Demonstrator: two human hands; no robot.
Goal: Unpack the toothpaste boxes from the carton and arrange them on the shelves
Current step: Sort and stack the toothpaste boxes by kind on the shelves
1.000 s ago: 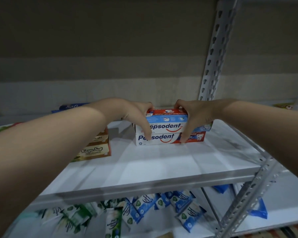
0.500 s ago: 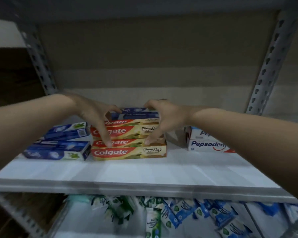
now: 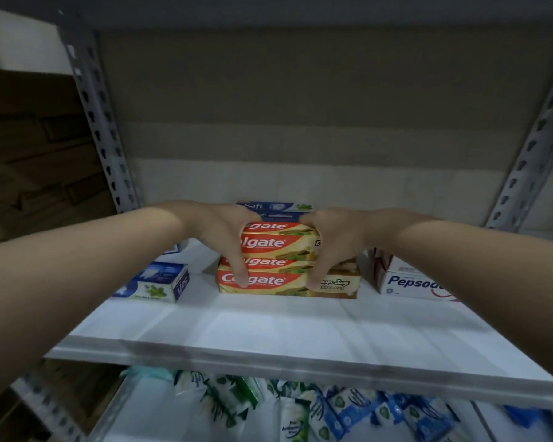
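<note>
White shelf (image 3: 268, 333): Colgate stack (image 3: 284, 279) centre, Safi box (image 3: 155, 283) left, Pepsodent box (image 3: 409, 282) right.

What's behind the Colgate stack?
Blue Safi boxes show behind the Colgate stack, at least two stacked, peeking over its top. The stack and both hands, left and right, cover the rest, so their count is unclear.

Lower shelf: pouches (image 3: 304, 406), green-white at left, blue-white at right, lying jumbled, overlapping. Perforated grey uprights, left (image 3: 99, 129) and right (image 3: 530, 154). Brown cartons (image 3: 35, 148) stacked beyond left upright, dim. Beige wall (image 3: 300, 106) behind.
</note>
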